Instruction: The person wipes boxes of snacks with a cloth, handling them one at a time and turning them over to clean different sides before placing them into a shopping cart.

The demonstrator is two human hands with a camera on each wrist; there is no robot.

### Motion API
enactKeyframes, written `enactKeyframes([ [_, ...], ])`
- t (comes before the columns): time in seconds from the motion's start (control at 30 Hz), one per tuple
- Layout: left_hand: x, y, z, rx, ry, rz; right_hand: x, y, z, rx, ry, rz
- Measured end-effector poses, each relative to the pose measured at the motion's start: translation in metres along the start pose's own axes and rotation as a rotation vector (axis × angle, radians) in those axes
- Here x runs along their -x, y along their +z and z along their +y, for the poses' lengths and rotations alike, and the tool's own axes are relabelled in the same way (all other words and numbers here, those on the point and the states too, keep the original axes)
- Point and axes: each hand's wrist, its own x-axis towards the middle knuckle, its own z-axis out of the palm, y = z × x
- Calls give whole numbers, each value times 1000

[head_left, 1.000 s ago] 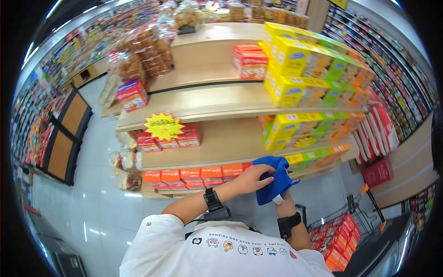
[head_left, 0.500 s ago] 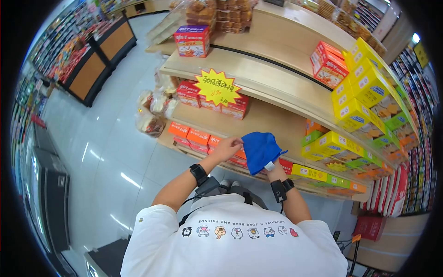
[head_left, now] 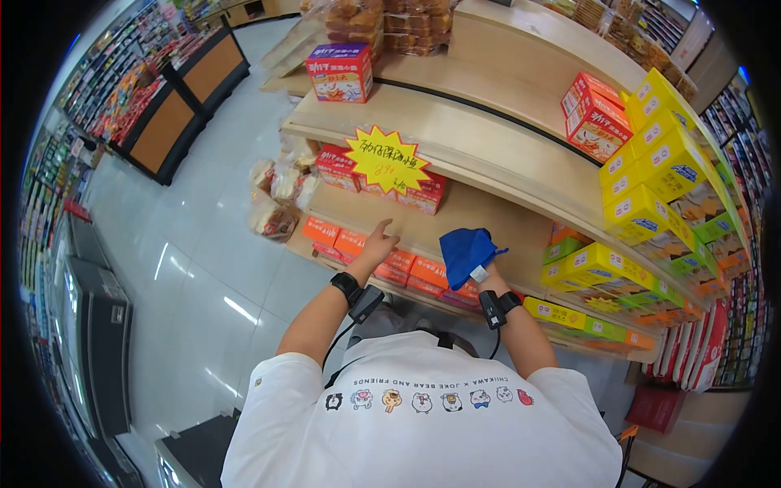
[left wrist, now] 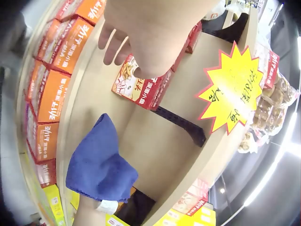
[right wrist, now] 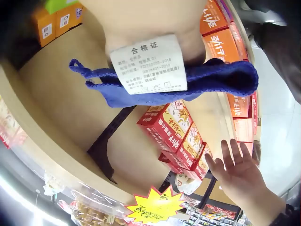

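A blue cloth [head_left: 466,254] with a white printed label [right wrist: 149,66] covers my right hand [head_left: 491,283], hiding its fingers. In the left wrist view the cloth [left wrist: 99,165] sits over the hand like a mitt, with the bare wrist coming out beneath it. My left hand [head_left: 377,246] holds nothing and hovers above the lower shelf, its fingers spread in the right wrist view. Near it stand red snack boxes [left wrist: 141,87] on that shelf. Orange-topped boxes [head_left: 427,272] line the bottom level below both hands.
A yellow starburst price sign [head_left: 386,165] hangs at the upper shelf's edge [head_left: 472,154]. Yellow biscuit boxes [head_left: 643,207] are stacked on the right. One red and purple box [head_left: 339,75] stands at the upper left. Bagged bread [head_left: 272,220] sits by the shelf's left end.
My left hand has let go of the cloth and moved left, away from it. The cloth stays over my right hand. The head view has swung toward the left end of the shelves.
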Motion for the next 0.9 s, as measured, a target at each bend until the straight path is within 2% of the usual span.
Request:
enactKeyframes([
  [0.07,-23,2,2,47,55,5,2,61,-50,-347,223,335],
  [0.17,-52,-4,24,18,48,-25,-16,56,-54,-382,243,338],
  [0.27,-100,-16,29,-117,57,-150,-34,78,-65,-303,191,343],
  [0.3,-115,-20,25,-230,160,-171,-38,92,-70,-251,171,331],
  [0.37,-131,-28,20,-412,346,-182,-66,69,-52,-286,74,256],
  [0.47,-142,-40,11,-504,528,-195,-84,67,-41,-297,34,204],
  [0.7,-163,-43,-2,-591,747,-216,-91,93,-47,-281,-13,201],
  [0.8,-174,-33,-8,-605,844,-186,-95,99,-48,-337,17,352],
  [0.87,-183,-23,-14,-606,927,-137,-96,99,-47,-289,-1,361],
  [0.9,-184,-22,-12,-664,894,-144,-97,98,-48,-266,-11,365],
])
